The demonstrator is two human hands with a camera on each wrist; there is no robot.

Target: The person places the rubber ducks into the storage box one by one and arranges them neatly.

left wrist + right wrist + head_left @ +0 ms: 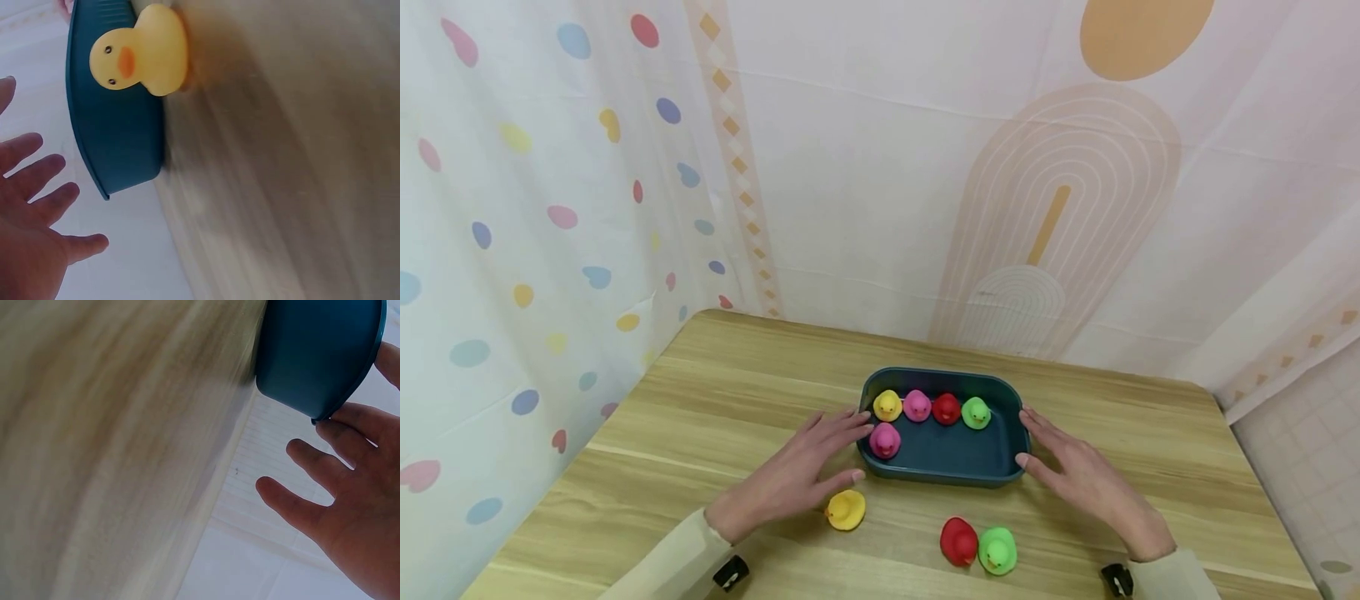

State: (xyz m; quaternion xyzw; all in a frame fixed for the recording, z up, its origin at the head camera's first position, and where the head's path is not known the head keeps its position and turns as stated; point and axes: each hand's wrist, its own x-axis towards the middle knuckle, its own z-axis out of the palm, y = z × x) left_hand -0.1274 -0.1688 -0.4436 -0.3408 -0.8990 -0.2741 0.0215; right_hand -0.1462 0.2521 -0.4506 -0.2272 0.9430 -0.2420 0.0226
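A dark teal tray [951, 477] sits on the wooden table. Along its back wall is a row of rubber ducks: yellow [887, 406], pink [917, 406], red [947, 409] and green [976, 413]. In front of the yellow one, inside the tray, is a magenta duck [885, 441]. My left hand [797, 471] is at the tray's left end with fingers spread, empty; the left wrist view shows a gap beside the tray. With straight fingers, my right hand [1078, 471] touches the rim at the right end, its fingertips on the tray wall [319, 356].
On the table before the tray, a yellow duck [846, 510] lies near my left thumb. A red duck [959, 542] and a green duck [998, 551] stand side by side farther right. Patterned curtains [850, 167] hang behind the table [760, 358] and at its left.
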